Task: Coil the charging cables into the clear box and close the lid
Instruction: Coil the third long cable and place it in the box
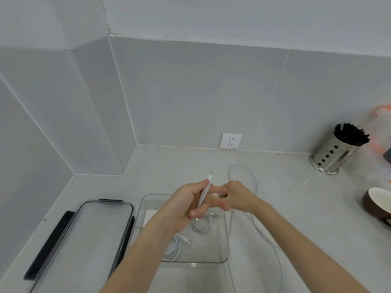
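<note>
A clear box (226, 240) stands open on the grey counter below my hands. Two coiled white cables lie inside it, one (201, 226) near the middle and one (174, 248) toward the front left, beside a flat white item (150, 215). My left hand (188, 203) grips a bundle of folded white cable (205, 190), whose plug end sticks up past the fingers. My right hand (234, 196) pinches the same cable close by. The rest of that long cable (254, 187) loops back over the counter and trails down the box's right side. The clear lid (103, 227) with dark clips lies flat to the left of the box.
A steel holder (333, 154) full of black chopsticks stands at the back right. A brown bowl (377, 203) sits at the right edge, with blurred orange-and-white packaging (383, 115) above it. A white wall socket (231, 141) is set low on the tiled wall.
</note>
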Demonstrator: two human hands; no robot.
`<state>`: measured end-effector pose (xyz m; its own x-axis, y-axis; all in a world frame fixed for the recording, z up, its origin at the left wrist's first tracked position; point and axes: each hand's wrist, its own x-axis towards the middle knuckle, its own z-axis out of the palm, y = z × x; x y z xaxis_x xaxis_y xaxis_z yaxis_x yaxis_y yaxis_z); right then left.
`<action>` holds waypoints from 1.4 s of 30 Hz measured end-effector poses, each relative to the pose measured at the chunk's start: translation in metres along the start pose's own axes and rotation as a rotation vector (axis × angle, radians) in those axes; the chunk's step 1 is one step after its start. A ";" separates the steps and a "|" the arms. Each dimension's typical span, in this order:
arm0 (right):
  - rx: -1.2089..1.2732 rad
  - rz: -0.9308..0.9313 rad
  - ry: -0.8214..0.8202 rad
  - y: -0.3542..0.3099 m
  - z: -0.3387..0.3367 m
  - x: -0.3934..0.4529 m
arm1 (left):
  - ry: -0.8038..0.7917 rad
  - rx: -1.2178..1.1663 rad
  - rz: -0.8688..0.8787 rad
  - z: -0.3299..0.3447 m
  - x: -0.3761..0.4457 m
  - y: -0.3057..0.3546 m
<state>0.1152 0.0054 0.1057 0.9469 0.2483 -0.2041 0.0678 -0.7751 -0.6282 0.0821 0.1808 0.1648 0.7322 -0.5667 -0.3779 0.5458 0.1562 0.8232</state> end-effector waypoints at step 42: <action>0.187 0.001 0.090 -0.051 -0.026 -0.004 | 0.328 0.189 0.045 -0.004 0.030 -0.021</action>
<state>0.1163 0.0286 0.1582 0.9718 0.1884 -0.1418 0.0156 -0.6514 -0.7586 0.0944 0.1638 0.1338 0.8618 -0.2685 -0.4303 0.4479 0.0052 0.8940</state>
